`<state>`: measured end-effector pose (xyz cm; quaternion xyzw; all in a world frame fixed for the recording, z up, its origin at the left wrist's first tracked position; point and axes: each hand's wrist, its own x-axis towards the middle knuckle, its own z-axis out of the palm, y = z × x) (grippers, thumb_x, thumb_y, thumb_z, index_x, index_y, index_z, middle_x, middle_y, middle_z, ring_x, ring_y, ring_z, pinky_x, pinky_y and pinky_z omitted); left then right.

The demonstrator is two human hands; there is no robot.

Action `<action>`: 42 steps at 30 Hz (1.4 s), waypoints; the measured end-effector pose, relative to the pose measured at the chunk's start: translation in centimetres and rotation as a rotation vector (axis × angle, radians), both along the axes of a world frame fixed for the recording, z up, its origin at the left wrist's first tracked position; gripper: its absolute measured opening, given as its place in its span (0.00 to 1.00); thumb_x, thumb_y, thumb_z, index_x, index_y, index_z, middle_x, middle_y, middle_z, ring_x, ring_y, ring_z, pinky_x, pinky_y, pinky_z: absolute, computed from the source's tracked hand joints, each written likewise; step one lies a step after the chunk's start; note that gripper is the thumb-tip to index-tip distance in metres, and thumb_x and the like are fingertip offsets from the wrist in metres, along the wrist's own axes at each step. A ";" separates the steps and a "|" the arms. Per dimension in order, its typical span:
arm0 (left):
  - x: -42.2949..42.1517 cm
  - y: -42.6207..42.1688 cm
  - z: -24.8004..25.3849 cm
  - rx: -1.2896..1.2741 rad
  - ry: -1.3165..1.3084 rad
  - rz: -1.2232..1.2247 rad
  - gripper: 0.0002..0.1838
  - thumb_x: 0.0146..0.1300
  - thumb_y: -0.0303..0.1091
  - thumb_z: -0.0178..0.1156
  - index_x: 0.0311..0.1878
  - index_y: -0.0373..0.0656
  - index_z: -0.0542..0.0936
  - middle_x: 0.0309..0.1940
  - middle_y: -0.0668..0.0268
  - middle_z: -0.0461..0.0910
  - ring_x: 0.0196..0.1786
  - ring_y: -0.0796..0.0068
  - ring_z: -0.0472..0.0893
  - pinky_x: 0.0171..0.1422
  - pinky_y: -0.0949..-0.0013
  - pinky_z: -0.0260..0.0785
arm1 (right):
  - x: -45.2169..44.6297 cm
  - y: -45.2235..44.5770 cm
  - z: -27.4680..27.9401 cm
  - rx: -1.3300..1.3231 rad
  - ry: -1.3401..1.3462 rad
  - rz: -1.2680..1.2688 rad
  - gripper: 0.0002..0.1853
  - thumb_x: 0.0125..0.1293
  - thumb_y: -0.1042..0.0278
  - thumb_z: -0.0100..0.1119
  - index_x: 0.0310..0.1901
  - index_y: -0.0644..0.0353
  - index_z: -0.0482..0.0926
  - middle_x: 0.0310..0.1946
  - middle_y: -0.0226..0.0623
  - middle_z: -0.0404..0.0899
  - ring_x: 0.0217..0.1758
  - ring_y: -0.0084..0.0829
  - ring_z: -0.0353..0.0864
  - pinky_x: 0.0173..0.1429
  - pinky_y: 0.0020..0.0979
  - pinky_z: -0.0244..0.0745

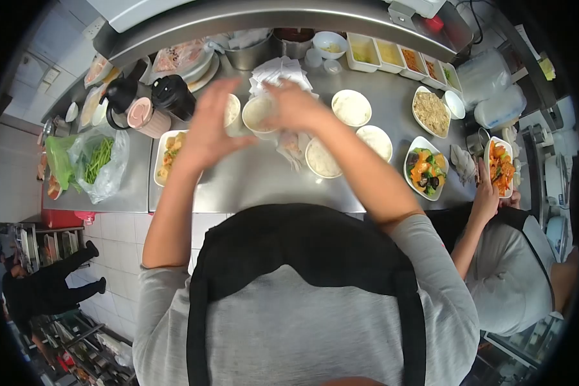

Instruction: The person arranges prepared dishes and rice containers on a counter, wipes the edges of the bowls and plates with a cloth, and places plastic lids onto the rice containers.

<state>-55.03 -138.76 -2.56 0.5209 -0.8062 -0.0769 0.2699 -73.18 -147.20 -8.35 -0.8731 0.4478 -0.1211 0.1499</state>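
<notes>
My left hand (219, 132), blurred by motion, has its thumb and fingers spread with nothing between them. It passes in front of a bowl of rice (232, 110). My right hand (297, 108) is also smeared and grips the right rim of a pale bowl (258, 116); what the bowl contains is too blurred to name. Crumpled clear plastic (292, 149) lies below that hand. Several white bowls of rice (351, 108) stand to the right of it, one (321, 159) partly behind my right forearm. White papers (280, 69) are piled just beyond both hands.
A dish of food (171, 154) sits by my left forearm, near a black-lidded jug (174, 96) and bagged green vegetables (99, 161). Topping trays (389, 56) line the back right. At right, a co-worker's hand (487, 193) holds a dish (500, 168) beside a vegetable plate (426, 168).
</notes>
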 end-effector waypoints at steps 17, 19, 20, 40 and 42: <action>-11.1 5.4 -6.8 0.178 -0.161 -0.285 0.45 0.38 0.36 0.69 0.65 0.59 0.63 0.56 0.53 0.62 0.62 0.53 0.61 0.60 0.50 0.59 | -11.4 -0.4 0.2 -0.043 0.179 -0.431 0.43 0.35 0.64 0.69 0.61 0.37 0.65 0.56 0.46 0.64 0.58 0.51 0.66 0.57 0.42 0.71; -8.6 6.4 -5.6 0.201 -0.081 -0.099 0.46 0.37 0.35 0.69 0.66 0.57 0.61 0.56 0.52 0.62 0.61 0.52 0.62 0.60 0.51 0.59 | -11.7 1.2 2.3 -0.128 0.085 -0.370 0.43 0.35 0.65 0.68 0.61 0.38 0.65 0.57 0.45 0.64 0.57 0.51 0.66 0.57 0.42 0.70; -7.2 6.5 -5.8 0.214 -0.055 -0.023 0.49 0.36 0.35 0.70 0.66 0.57 0.60 0.56 0.51 0.62 0.61 0.51 0.62 0.60 0.51 0.59 | -11.6 2.2 3.3 -0.146 0.053 -0.304 0.44 0.35 0.66 0.68 0.61 0.38 0.65 0.57 0.45 0.63 0.57 0.50 0.66 0.58 0.42 0.70; 5.9 11.2 -6.1 -0.146 0.086 0.505 0.49 0.37 0.33 0.74 0.65 0.45 0.59 0.63 0.52 0.58 0.67 0.50 0.56 0.68 0.55 0.53 | -12.6 8.7 1.9 -0.077 0.174 -0.231 0.53 0.32 0.56 0.77 0.65 0.40 0.60 0.65 0.47 0.55 0.66 0.53 0.56 0.64 0.49 0.58; 5.0 11.1 -6.5 -0.165 0.119 0.454 0.50 0.35 0.35 0.75 0.65 0.46 0.60 0.64 0.52 0.57 0.68 0.48 0.55 0.69 0.53 0.50 | -14.5 8.7 1.0 0.103 0.289 -0.390 0.55 0.30 0.56 0.77 0.66 0.38 0.58 0.65 0.48 0.56 0.67 0.54 0.56 0.64 0.47 0.61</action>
